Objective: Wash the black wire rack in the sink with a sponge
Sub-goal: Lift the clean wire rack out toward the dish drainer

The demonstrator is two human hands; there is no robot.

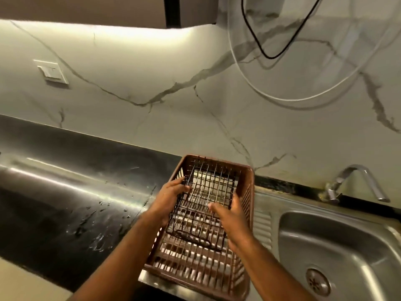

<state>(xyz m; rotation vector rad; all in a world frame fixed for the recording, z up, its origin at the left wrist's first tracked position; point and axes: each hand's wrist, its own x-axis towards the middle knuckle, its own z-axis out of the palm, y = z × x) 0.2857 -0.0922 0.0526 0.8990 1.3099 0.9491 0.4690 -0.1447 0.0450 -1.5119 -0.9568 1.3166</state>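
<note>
While the black wire rack (201,205) sits tilted inside the brown plastic basket (245,177), both hands hold it by its long sides. The left hand (171,198) curls its fingers round the rack's left edge near the far end, at about 9 o'clock from the rack's middle. The right hand (231,218) grips the right edge at about 3 o'clock, thumb laid over the wires. The rack's long axis runs from 6 to 12 o'clock, away from the person, with the far end raised against the basket's back wall and the near end low on the basket floor.

What the coming move turns on is where the sink bowl (303,231) lies from the rack: at about 4 o'clock, well to the right, past the ribbed drainboard (263,224) on which the basket stands. The right hand is nearer the bowl, so it would likely lead as the rack is lifted clear of the basket rim and swung rightward. The tap (355,181) stands at the bowl's far edge, at about 2 o'clock from the rack. No sponge can be seen. Left of the basket, the dark worktop (65,203) carries water drops.
</note>
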